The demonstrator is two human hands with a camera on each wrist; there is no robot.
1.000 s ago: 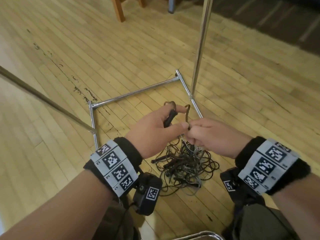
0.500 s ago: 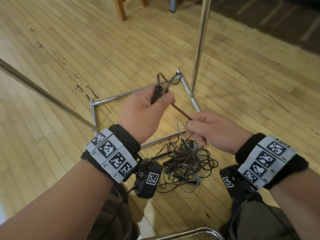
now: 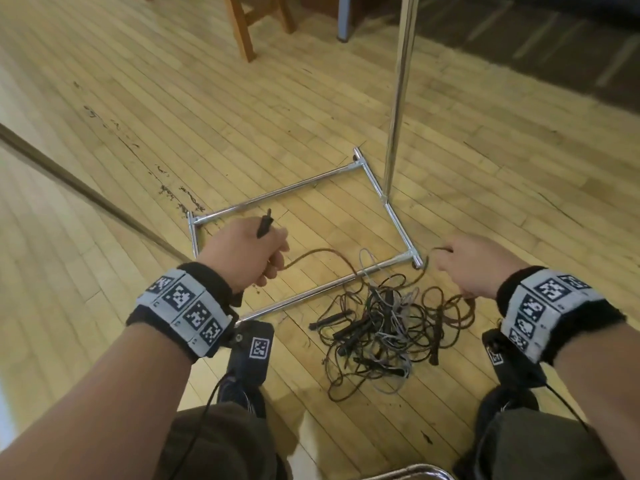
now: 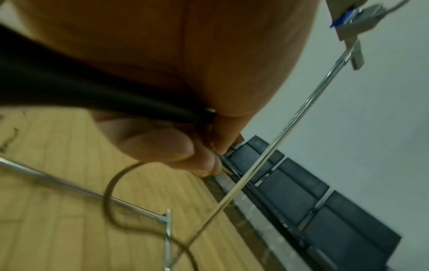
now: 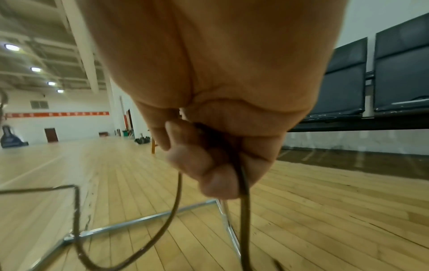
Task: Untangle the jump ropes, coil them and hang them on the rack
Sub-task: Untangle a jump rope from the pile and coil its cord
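A tangled pile of jump ropes (image 3: 388, 327) with black handles lies on the wooden floor by the chrome rack base (image 3: 277, 195). My left hand (image 3: 249, 251) grips a black handle (image 3: 265, 226) and the brown rope (image 3: 318, 252) that leaves it; the same handle (image 4: 92, 95) crosses the left wrist view. My right hand (image 3: 474, 265) holds that brown rope (image 5: 243, 192) farther along, near the rack's front right corner. The rope sags between the hands and runs down into the pile.
The rack's upright chrome pole (image 3: 400, 98) rises behind the base. A wooden chair leg (image 3: 240, 26) and a blue post (image 3: 344, 15) stand at the back. Dark seats (image 5: 371, 77) line the wall on the right. A chrome bar (image 3: 412, 471) shows between my knees.
My hands have drawn apart, the left going left and the right going right and down. The brown rope has slid out longer between them and now sags.
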